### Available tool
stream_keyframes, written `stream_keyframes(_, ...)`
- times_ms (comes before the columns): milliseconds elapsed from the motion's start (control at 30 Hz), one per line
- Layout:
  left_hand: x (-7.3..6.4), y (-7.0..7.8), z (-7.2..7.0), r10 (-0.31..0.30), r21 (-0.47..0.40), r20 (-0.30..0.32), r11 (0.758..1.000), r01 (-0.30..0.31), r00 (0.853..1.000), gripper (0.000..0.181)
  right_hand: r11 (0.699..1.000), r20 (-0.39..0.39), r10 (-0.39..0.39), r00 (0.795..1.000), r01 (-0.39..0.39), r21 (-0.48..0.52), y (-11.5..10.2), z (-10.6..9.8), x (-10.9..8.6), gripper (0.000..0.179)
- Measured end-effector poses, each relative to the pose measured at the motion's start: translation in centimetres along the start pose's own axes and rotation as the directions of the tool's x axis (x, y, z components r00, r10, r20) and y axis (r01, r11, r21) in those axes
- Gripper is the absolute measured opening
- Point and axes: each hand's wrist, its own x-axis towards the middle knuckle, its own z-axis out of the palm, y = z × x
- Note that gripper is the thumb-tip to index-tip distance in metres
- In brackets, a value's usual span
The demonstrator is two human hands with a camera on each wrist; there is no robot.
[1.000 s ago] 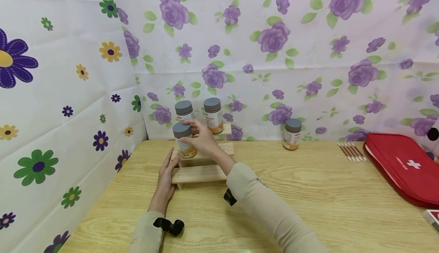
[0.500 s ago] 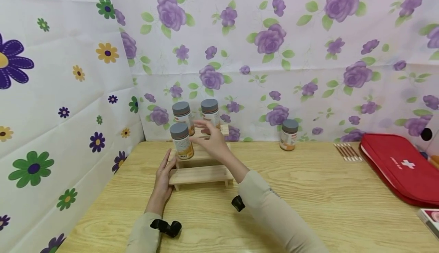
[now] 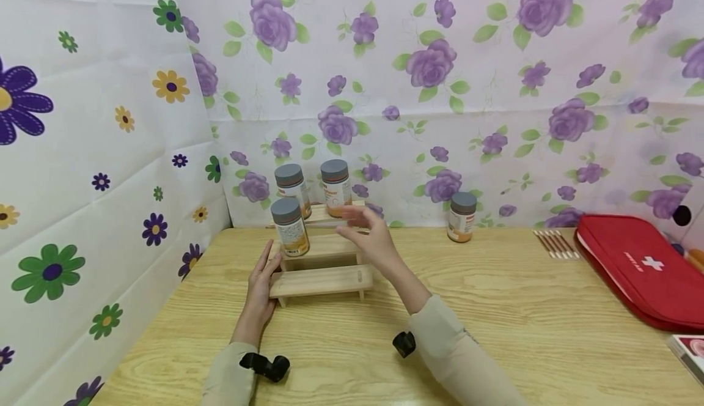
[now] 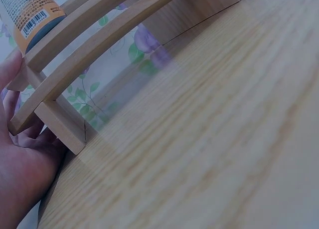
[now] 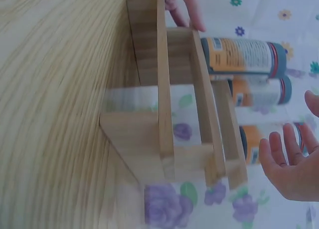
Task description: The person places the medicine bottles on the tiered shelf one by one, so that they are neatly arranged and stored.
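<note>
A three-step wooden rack [image 3: 321, 279] stands on the table. My left hand [image 3: 260, 287] holds its left end; in the left wrist view the thumb is at the middle step and fingers [image 4: 35, 131] reach round the lower step's end. A supplement jar [image 3: 291, 228] with grey lid and orange-white label stands upright at the left of the middle step. Two matching jars, one left [image 3: 293, 191] and one right [image 3: 336, 189], stand on the top step. My right hand [image 3: 379, 244] hovers with parted fingers and nothing in them, just right of the rack's upper steps.
Another such jar [image 3: 462, 217] stands on the table by the flowered back cloth. Farther right lie several cotton swabs [image 3: 557, 244], a red first-aid pouch [image 3: 643, 265] and a small box [image 3: 690, 352] at the edge of view. A flowered cloth [image 3: 110, 167] hangs at left.
My right hand has let go of the jar on the middle step and drawn away to the right. My left hand stays at the rack's end.
</note>
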Motion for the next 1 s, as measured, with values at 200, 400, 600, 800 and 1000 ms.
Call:
stream_keyframes(200,-0.1,0.0,0.1,0.002,0.014,0.003,1.0,-0.003,1.0,0.064,1.0,-0.057,0.012,0.998,-0.014,-0.028,0.6,-2.3,-0.4,0.044)
stream_keyframes(400,-0.1,0.1,0.0,0.003,0.018,0.003,1.0,-0.003,1.0,0.064,0.999,-0.079,0.025,0.997,-0.027,-0.034,1.2,-4.4,-0.2,0.042)
stream_keyframes(600,-0.2,0.1,-0.2,-0.006,0.019,-0.009,1.0,0.006,1.0,0.063,0.997,-0.123,0.062,0.99,-0.068,-0.045,1.5,-7.0,0.3,0.041)
stream_keyframes(800,-0.1,0.2,-0.1,0.005,0.029,0.0,1.0,-0.005,1.0,0.064,0.995,-0.196,0.06,0.979,-0.074,-0.064,1.7,-9.9,1.0,0.044)
stream_keyframes(1000,-0.1,0.2,0.0,-0.005,0.014,0.007,1.0,0.005,1.0,0.064,0.996,-0.271,0.081,0.959,-0.091,-0.022,1.5,-13.0,1.2,0.051)
